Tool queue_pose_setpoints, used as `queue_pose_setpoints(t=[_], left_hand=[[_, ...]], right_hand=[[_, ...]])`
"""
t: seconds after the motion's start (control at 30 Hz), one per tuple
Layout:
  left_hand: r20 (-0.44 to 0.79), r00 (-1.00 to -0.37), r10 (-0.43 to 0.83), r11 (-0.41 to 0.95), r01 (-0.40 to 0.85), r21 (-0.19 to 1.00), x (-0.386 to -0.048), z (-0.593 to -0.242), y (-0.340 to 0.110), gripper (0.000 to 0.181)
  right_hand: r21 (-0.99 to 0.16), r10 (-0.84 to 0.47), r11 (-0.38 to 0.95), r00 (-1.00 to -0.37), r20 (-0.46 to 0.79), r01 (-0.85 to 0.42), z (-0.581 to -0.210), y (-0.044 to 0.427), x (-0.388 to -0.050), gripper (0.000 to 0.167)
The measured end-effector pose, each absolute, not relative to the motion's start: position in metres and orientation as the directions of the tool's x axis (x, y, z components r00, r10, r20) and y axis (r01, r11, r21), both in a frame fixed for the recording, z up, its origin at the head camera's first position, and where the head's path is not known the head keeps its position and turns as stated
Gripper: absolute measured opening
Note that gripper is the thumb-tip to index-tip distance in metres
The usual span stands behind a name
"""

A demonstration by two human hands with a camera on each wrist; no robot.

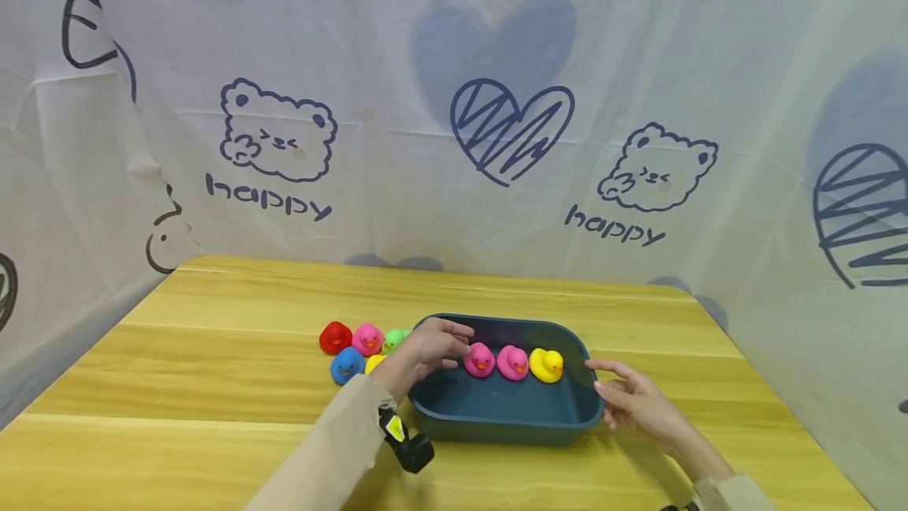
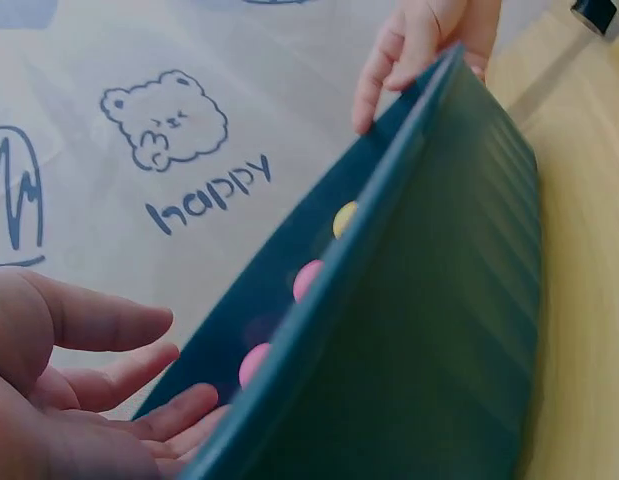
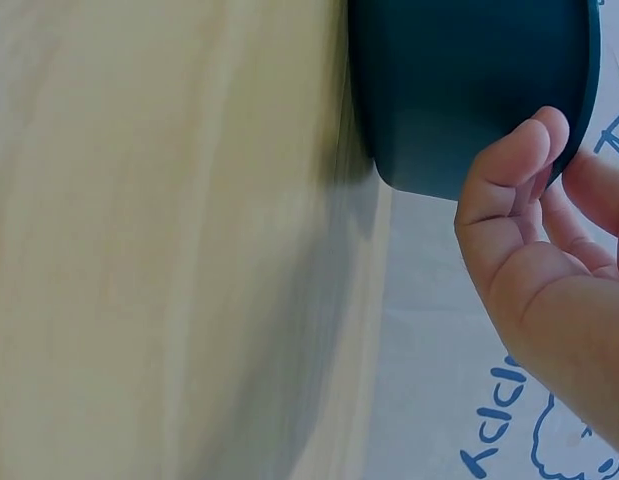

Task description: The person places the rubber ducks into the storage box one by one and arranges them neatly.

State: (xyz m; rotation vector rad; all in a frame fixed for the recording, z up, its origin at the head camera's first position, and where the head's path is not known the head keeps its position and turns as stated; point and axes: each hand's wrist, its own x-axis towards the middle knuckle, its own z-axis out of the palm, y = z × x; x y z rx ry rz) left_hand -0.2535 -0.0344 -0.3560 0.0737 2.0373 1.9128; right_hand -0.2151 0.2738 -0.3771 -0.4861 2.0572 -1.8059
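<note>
A dark blue-green plastic tub point(image 1: 496, 430) stands on the table, with two pink rubber ducks point(image 1: 513, 363) and a yellow rubber duck point(image 1: 546, 366) in a row inside. My left hand point(image 1: 428, 347) reaches over the tub's left end, beside the leftmost pink duck point(image 1: 479, 359). In the left wrist view its fingers point(image 2: 114, 325) are spread and relaxed, with nothing between them. At the right end, my right hand point(image 1: 634, 402) pinches the tub's rim between thumb and fingers. The right wrist view shows that hand point(image 3: 539, 250) against the tub's corner point(image 3: 439, 150).
Left of the tub, a red duck point(image 1: 336, 337), a pink duck point(image 1: 367, 339), a green duck point(image 1: 394, 340), a blue duck point(image 1: 347, 367) and a yellow duck point(image 1: 374, 363) sit close together on the wooden table point(image 1: 177, 385). A printed cloth point(image 1: 397, 203) hangs behind.
</note>
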Motion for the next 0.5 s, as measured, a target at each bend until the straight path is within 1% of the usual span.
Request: queue_pose_setpoints(t=[0.2,0.33,0.5], left_hand=[[-0.143,-0.933,0.33,-0.001,-0.152,0.988,-0.249,-0.351,-0.038,0.036],[-0.101,-0.926,0.363,0.003,-0.107,0.994,-0.245,-0.349,-0.043,0.035],[-0.072,-0.918,0.39,0.017,-0.071,0.997,-0.242,-0.349,-0.05,0.035]], right_hand=[[-0.989,-0.458,0.143,-0.889,-0.024,-0.047,-0.377,0.272,-0.215,0.049],[-0.988,-0.443,0.146,-0.896,-0.021,-0.049,-0.376,0.271,-0.215,0.05],[-0.993,-0.452,0.111,-0.892,-0.007,-0.049,-0.377,0.271,-0.214,0.053]])
